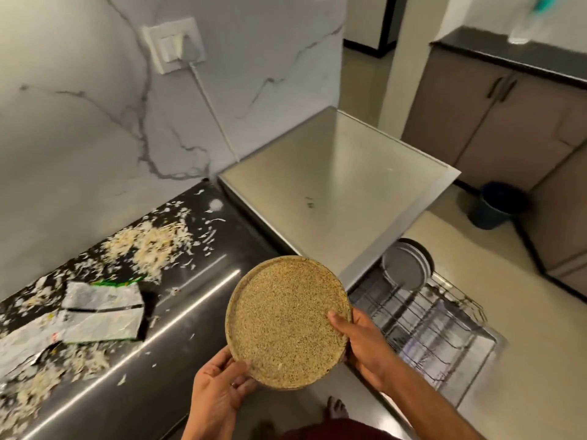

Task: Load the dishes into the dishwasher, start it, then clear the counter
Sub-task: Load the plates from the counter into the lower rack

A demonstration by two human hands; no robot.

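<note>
Beyond the table's (178, 300) front edge, beside the pulled-out dishwasher rack (425, 319) holding a steel plate (405, 269), both hands, left (219, 389) and right (362, 341), grip the rim of a speckled round plate (287, 322); scraps (149, 246) litter the table.

A white marble-patterned wall (79, 122) rises behind the work surface. A white switch-and-socket plate (173, 44) is mounted on this wall, with a white plug inserted; its white cable (212, 112) runs diagonally down to the right. Across the room, taupe cabinets (495, 122) with dark handles sit under a black worktop (508, 55). A dark blue bucket (497, 204) stands on the beige floor (524, 360) beside the cabinet base.
</note>
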